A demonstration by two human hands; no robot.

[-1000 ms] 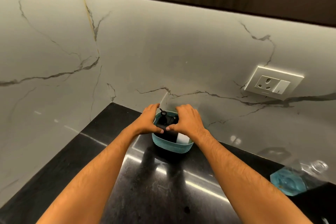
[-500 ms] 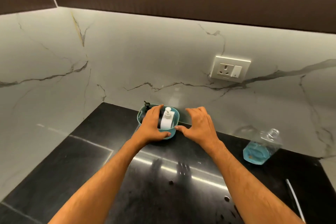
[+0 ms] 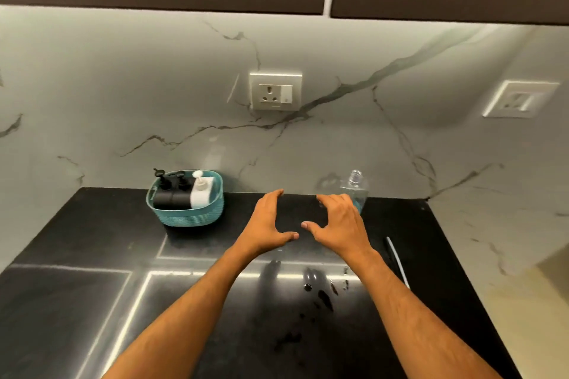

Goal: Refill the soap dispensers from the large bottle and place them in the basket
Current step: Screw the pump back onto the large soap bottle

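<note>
Head view shows left hand (image 3: 267,222) and right hand (image 3: 338,222) with relaxed, spread fingers, holding nothing. Two black soap dispensers (image 3: 168,196) and a white soap dispenser (image 3: 200,194) stand in the teal ribbed basket (image 3: 191,218). A clear large bottle (image 3: 357,186) sits behind the right hand.

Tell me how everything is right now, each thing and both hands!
Basket: standing on the counter, holding three dispensers.
Black dispensers: two, upright in the basket.
White dispenser: upright in the basket.
Large bottle: uncapped, a little blue soap left.
Left hand: open, holding nothing.
Right hand: open, holding nothing.
</note>
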